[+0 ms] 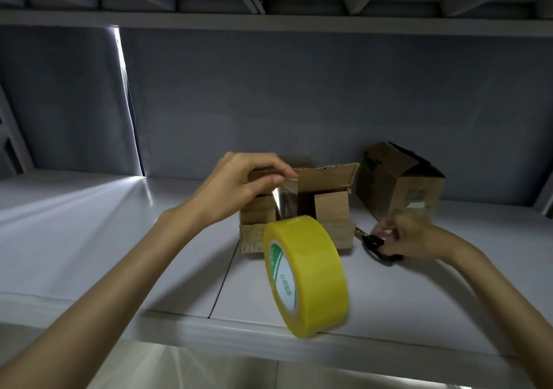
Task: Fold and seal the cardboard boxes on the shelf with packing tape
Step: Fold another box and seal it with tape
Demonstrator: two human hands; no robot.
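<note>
A small cardboard box [329, 212] stands on the grey shelf [89, 239] with a flap raised at its back. My left hand [239, 182] pinches the end of a clear tape strip [284, 200] at the box's top. The strip runs down to a yellow tape roll [311, 275], which hangs near the shelf's front edge. To the right of the box, my right hand [410, 236] grips black-handled scissors [374, 243] that lie on the shelf. The scissor blades are mostly hidden by the hand.
A second cardboard box [401, 182] sits tilted at the back right, its flaps partly folded. A grey back wall with a bright slit stands behind. Another shelf board runs overhead. A seam [221, 281] splits the shelf surface.
</note>
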